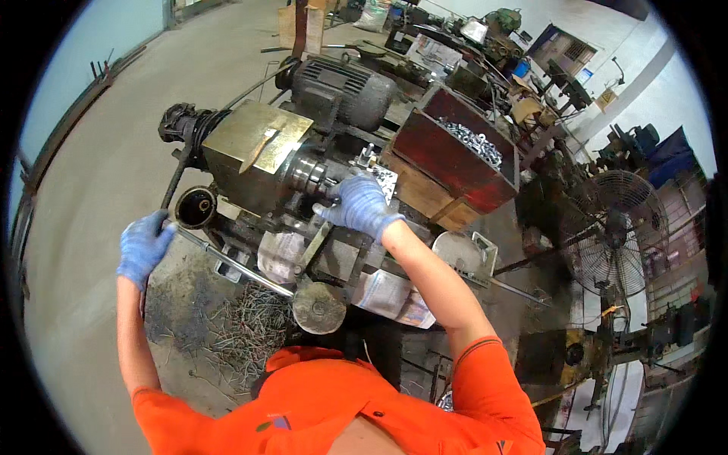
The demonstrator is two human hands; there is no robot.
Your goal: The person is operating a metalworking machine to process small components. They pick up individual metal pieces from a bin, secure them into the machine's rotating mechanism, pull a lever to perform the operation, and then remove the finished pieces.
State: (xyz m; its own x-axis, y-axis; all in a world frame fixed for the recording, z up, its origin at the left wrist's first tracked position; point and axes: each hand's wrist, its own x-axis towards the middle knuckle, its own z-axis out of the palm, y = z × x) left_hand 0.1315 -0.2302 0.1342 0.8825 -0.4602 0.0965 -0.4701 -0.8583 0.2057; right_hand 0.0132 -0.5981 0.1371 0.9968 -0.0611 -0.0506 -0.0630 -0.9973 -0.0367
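Note:
My left hand (pixel 142 249), in a blue knit glove, is closed round the dark end of a long metal lever (pixel 235 265) on the machine's left side. Across the machine, my right hand (pixel 365 206), gloved alike, reaches to the front of the shiny metal chuck (pixel 308 176). Its fingers are bent beside a small metal tip in the chuck; whatever they hold is hidden by the glove. Behind the chuck is the brass-coloured headstock box (pixel 250 136), with a wooden-handled brush-like tool (pixel 258 151) on top. A round metal disc (pixel 319 307) sits at the lever's near end.
Right of the chuck, a red metal bin (pixel 455 171) holds many small shiny metal parts (pixel 474 140). A ribbed electric motor (pixel 341 91) stands behind the headstock. Metal shavings (pixel 246 326) litter the floor at left. A large caged fan (pixel 616 227) stands at right.

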